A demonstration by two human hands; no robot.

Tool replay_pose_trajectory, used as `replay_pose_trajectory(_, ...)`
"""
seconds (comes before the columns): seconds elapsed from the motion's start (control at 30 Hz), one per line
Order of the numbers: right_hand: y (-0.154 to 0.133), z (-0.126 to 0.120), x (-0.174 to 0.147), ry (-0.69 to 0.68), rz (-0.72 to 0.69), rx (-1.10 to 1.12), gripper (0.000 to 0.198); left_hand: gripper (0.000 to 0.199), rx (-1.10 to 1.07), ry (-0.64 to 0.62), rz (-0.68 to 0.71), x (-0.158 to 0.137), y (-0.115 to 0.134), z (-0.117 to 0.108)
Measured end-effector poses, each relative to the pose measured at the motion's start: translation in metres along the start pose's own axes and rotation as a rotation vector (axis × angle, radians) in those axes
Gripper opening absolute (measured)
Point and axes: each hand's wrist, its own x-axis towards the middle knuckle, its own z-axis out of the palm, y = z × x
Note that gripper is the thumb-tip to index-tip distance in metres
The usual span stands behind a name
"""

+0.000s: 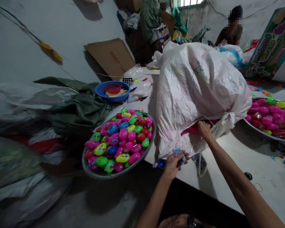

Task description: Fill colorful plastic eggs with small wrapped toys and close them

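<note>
A: Patterned cloth (174, 221) is nearest us, at the bottom edge. Where's the white sack (194, 85) from there?

B: Ahead on the desk (242, 148), its mouth turned toward the person. That opening slants up from near the left hand (174, 164) to the right hand (204, 129).

A: Which is nearer the opening?

B: The right, curled right at it; I can't tell whether it grips anything. The left, by the sack's near left corner, has its fingers around a clear packet (178, 155).

A: And the sack's long axis?

B: Hard to settle; it's slumped into a rounded mound. Its skin is thin and crinkled, with dark writing (198, 68). Something pink (192, 129) shows inside the mouth.

A: Further out?

B: Left, a round metal basin (104, 176) heaped with glossy, egg-like plastic pieces (123, 135); right, a second basin (258, 131), mostly pink inside. Beyond the left one, a smooth blue tub (110, 99) and a flat cardboard sheet (109, 60).
</note>
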Motion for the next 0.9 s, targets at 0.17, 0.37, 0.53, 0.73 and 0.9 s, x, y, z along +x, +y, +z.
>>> replay_pose_trajectory(0.17, -0.002, 0.014, -0.012, 0.014, -0.018, -0.049, 0.032, 0.029, 0.176, 0.119, 0.108, 0.0, -0.003, 0.003)
replay_pose_trajectory(0.37, 0.003, 0.01, -0.022, -0.033, 0.021, 0.067, 0.018, 0.027, 0.237, 0.172, 0.162, 0.002, -0.007, 0.002)
replay_pose_trajectory(0.53, 0.003, -0.012, -0.032, -0.042, 0.054, 0.288, 0.032, 0.027, 0.074, 0.091, 0.103, 0.002, -0.003, 0.006)
replay_pose_trajectory(0.73, -0.014, -0.022, -0.103, -0.155, -0.034, 0.857, 0.029, 0.029, 0.132, 0.117, 0.187, 0.003, -0.01, 0.021)
replay_pose_trajectory(0.9, -0.024, -0.017, -0.143, -0.27, 0.135, 1.691, 0.034, 0.029, 0.206, 0.057, 0.173, 0.002, -0.022, 0.035)
